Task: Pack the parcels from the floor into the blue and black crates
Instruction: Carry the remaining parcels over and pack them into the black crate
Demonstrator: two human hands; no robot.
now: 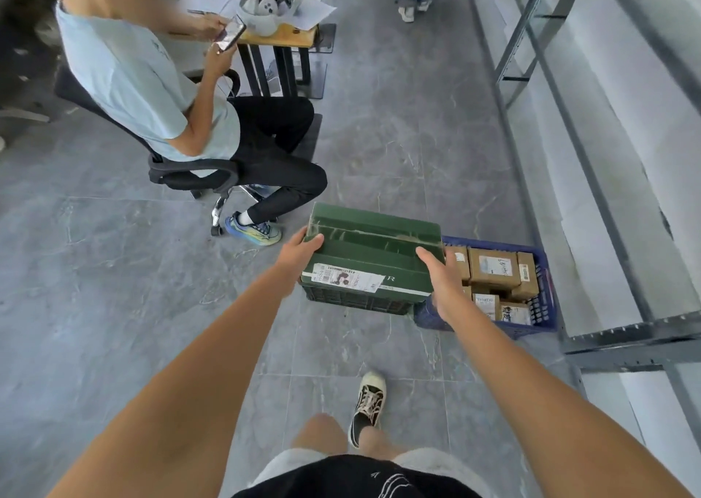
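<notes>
Head cam looking down: both arms are out in front with a big green parcel [373, 249] carried between them. The left hand [301, 247] has its fingers wrapped over the parcel's left end, thumb on top near the corner. The right hand [438, 270] clamps the opposite end, fingers curled down over that edge. So it's a proper two-handed hold, nothing loose.

Directly under the grip sits the black crate [356, 300]; only its near wall shows below the parcel. Can't really tell if the parcel is already resting on the crate rim or just hovering over it, since the parcel hides everything there. Just beyond the right hand is the blue crate [546, 300], already pretty full of small brown boxes [493, 268].

I'd call this the placing step: the green parcel is going into the black crate. It looks about as wide as the crate, so the next move probably calls for squaring it up with the walls and lowering it level, then slipping the fingers out from both ends so they don't get pinched.

Someone sits on an office chair [182, 171] off past the left hand, well apart from it.
</notes>
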